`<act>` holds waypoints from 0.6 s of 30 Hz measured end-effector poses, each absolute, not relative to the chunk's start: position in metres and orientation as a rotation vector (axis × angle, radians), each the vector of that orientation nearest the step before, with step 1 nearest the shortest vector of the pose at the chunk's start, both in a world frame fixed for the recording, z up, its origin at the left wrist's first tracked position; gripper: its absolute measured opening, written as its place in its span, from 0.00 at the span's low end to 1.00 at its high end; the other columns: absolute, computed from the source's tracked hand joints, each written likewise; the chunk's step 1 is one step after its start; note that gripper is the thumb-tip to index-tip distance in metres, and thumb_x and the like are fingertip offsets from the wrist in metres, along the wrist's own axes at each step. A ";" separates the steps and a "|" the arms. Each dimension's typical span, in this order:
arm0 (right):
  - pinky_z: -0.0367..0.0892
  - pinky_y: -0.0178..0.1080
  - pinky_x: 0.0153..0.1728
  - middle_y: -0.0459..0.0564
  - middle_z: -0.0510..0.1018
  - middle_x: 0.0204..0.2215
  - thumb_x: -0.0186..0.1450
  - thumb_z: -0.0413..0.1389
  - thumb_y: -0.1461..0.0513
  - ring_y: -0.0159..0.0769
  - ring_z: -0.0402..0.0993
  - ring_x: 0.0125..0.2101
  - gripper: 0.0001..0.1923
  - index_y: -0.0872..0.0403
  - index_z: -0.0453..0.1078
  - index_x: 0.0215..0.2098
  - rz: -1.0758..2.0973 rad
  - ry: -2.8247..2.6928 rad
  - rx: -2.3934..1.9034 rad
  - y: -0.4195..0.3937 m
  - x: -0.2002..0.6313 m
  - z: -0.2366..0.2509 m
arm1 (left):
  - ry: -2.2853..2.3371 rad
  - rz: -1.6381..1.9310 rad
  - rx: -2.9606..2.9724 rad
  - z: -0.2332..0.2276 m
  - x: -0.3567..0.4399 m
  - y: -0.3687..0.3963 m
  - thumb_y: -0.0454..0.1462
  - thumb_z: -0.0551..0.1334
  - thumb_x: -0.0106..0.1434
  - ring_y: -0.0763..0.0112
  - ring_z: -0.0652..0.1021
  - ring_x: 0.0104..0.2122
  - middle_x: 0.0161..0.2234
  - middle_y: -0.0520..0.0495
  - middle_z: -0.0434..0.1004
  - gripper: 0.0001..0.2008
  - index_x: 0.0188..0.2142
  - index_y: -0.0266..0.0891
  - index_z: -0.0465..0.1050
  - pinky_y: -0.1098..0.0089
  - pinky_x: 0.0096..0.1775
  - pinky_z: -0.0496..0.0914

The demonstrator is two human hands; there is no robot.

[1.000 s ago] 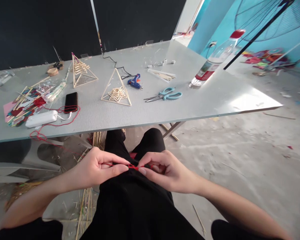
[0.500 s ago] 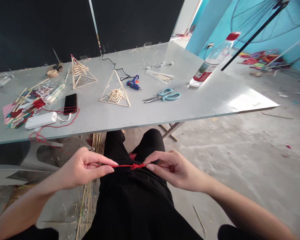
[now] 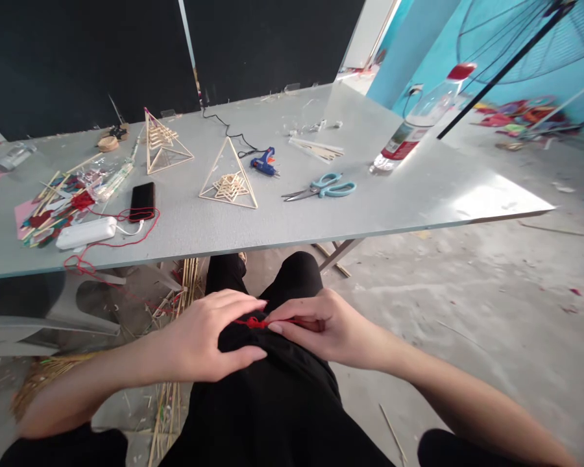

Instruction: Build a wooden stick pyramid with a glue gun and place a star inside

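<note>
The right hand (image 3: 331,327) is pinching a thin red thread (image 3: 253,322) between thumb and forefinger over the lap, below the near edge of the grey table (image 3: 418,194), while the left hand (image 3: 209,344) is lying half open against the black trousers, its fingertips touching the thread's small knot. The knot is looking already formed but not clearly pulled tight. Two bamboo-stick pyramid frames (image 3: 230,178) are standing finished on the table, with teal-handled scissors (image 3: 324,188) lying beside them.

Both forearms reach inward over the lap — left hand (image 3: 209,340) spread, palm down, fingers extended; right hand (image 3: 321,327) curled, thumb and forefinger pinched together
</note>
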State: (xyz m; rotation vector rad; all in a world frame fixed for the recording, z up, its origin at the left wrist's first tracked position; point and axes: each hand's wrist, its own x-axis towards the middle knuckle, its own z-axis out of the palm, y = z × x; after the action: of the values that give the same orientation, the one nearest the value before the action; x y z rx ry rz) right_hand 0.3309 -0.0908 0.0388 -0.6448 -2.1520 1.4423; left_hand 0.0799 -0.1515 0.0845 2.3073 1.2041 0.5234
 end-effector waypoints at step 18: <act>0.51 0.32 0.19 0.48 0.77 0.26 0.74 0.56 0.55 0.24 0.53 0.20 0.16 0.57 0.80 0.40 1.441 -2.217 -0.728 -0.085 0.346 0.058 | 1.221 0.857 1.680 0.069 0.085 -0.131 0.39 0.63 0.72 0.67 0.84 0.35 0.33 0.46 0.87 0.14 0.34 0.36 0.85 0.71 0.40 0.77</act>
State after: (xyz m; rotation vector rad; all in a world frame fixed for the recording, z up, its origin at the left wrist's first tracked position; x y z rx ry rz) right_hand 0.3458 -0.0845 0.0578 -0.7280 -2.2170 1.4407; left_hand 0.0851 -0.1309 0.0686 1.6795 1.2212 0.8565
